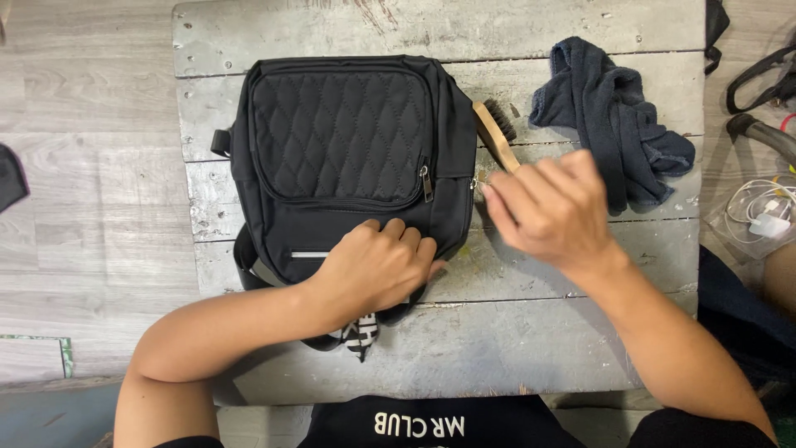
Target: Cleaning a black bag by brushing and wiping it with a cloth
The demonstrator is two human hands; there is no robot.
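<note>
A black bag [344, 158] lies flat on the left half of a worn grey table [531, 332], its left side near the table's left edge. The left hand [377, 265] presses flat, fingers together, on the bag's lower right corner. The right hand [551, 207] is closed around the handle of a wooden brush [495, 133] just beside the bag's right edge. A dark cloth [609, 116] sits crumpled near the far right corner; bare boards lie along the near edge.

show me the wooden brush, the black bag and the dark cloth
wooden brush [495, 137], head view, on the bare wooden back beside the bristles
black bag [340, 133], head view, on the quilted front pocket
dark cloth [609, 108], head view, on the middle of the crumpled folds
</note>
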